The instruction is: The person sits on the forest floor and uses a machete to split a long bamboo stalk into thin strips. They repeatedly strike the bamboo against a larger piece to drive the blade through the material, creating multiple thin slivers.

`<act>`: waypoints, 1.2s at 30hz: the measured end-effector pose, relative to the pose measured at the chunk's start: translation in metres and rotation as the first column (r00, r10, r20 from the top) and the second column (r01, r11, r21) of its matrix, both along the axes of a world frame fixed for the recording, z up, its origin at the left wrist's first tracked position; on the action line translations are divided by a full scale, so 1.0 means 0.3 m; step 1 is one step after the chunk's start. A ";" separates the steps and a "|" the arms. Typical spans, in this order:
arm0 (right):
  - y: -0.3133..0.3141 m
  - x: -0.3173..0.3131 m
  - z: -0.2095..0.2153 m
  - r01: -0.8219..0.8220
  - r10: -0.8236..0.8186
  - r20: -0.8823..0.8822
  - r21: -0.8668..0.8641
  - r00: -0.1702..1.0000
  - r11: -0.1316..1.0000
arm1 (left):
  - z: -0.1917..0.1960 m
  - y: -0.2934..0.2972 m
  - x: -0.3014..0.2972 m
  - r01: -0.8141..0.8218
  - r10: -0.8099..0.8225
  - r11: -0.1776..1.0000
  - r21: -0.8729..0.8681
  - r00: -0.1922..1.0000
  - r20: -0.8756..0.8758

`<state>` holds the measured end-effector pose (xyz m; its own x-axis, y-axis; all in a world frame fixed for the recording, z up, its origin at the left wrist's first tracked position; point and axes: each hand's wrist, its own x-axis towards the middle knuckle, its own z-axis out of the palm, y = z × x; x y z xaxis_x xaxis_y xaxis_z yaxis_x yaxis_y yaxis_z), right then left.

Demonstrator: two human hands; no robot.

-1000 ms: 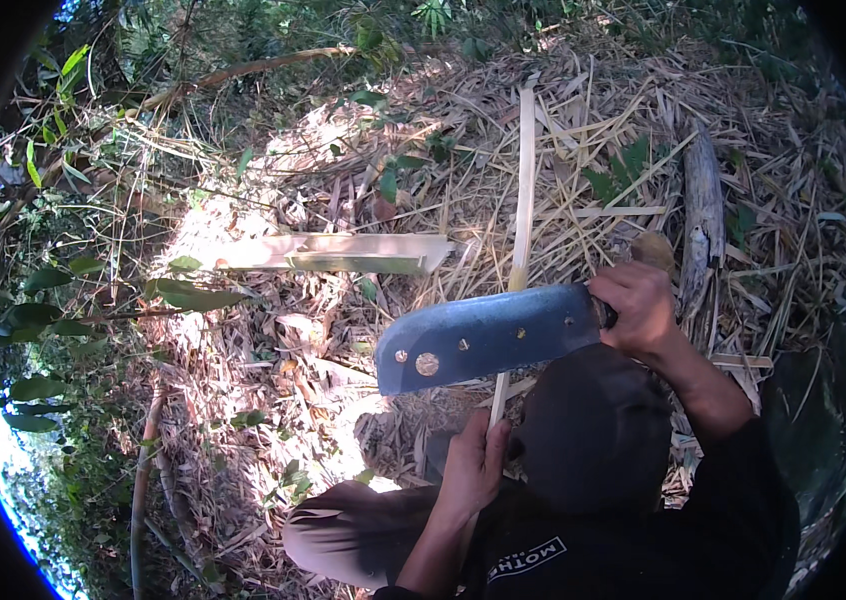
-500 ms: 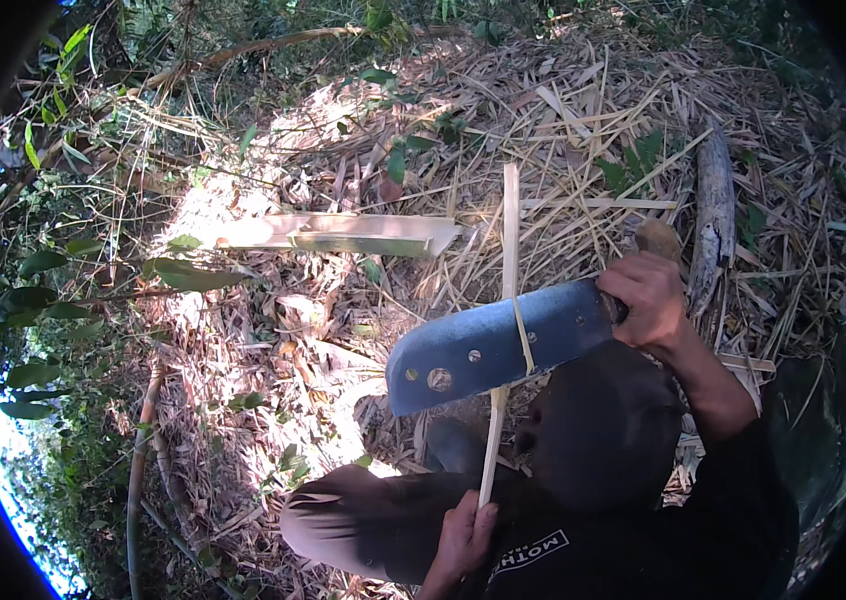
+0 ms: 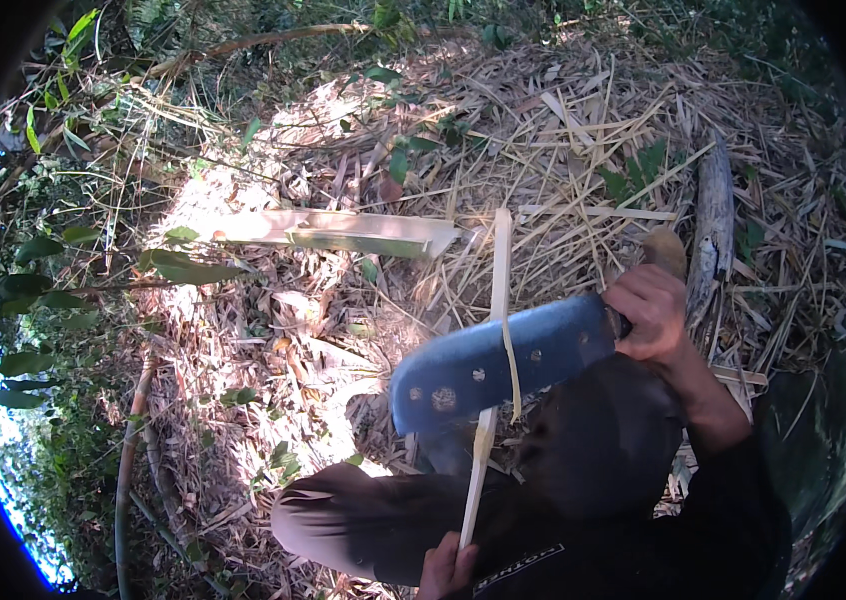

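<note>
My right hand (image 3: 649, 306) is closed round the wooden handle of a broad, dark machete (image 3: 463, 368) with round holes along its blade. At the lower edge, my left hand (image 3: 446, 568) grips the near end of a pale bamboo strip (image 3: 501, 260). The strip runs away from me and passes behind the blade. A thin shaving (image 3: 513, 365) lies over the blade's face and hangs past its near edge. The exact contact of edge and strip is hidden by the blade. Beyond the blade, split bamboo pieces (image 3: 363, 240) lie on the ground.
Dry leaves and several loose bamboo slivers (image 3: 583, 130) cover the ground. A grey log (image 3: 713, 205) lies to the right, leafy branches (image 3: 33, 300) hang at the left, and my bent leg (image 3: 363, 520) is below the blade.
My left hand and the bamboo strip have moved toward me and slightly left. The shaving on the blade hangs lower, and the machete has shifted slightly down.
</note>
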<state>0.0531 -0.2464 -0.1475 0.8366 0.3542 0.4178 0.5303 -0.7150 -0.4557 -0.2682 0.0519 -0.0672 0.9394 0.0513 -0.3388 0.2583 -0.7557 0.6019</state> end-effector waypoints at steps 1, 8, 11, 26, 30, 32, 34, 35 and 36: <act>-0.023 -0.020 -0.022 0.096 -0.096 -0.029 -0.005 0.995 0.995 | -0.013 0.026 -0.032 -0.048 0.046 0.999 -0.026 0.996 -0.076; -0.061 -0.213 -0.086 0.619 -0.516 -0.502 0.048 0.694 0.784 | -0.005 0.133 -0.206 -0.450 0.333 0.891 -0.066 0.745 -0.578; -0.021 -0.142 -0.112 0.475 -0.397 -0.303 0.256 0.866 0.842 | -0.040 0.081 0.056 -0.322 0.302 0.942 -0.099 0.937 -0.177; 0.169 0.160 0.422 0.182 -0.153 -0.105 0.368 0.983 0.912 | 0.078 0.008 0.757 -0.119 0.084 0.736 -0.667 0.993 -0.084; 0.269 0.214 0.483 0.226 -0.238 0.003 0.310 0.971 0.924 | 0.057 -0.009 0.772 -0.072 0.073 0.715 -0.696 0.997 -0.028; 0.296 0.245 0.465 0.236 -0.269 0.087 0.273 0.959 0.933 | 0.029 -0.023 0.777 0.054 0.058 0.809 -0.586 0.984 0.171; 0.328 0.266 0.422 0.163 -0.225 0.180 0.304 0.957 0.939 | 0.057 -0.036 0.787 0.060 0.044 0.782 -0.621 0.988 0.151; 0.341 0.273 0.408 0.125 -0.203 0.228 0.316 0.952 0.940 | 0.075 -0.043 0.792 0.062 0.037 0.767 -0.638 0.989 0.141; 0.333 0.255 0.380 0.128 -0.176 0.188 0.240 0.966 0.962 | 0.079 -0.047 0.785 0.031 0.051 0.760 -0.649 0.993 0.107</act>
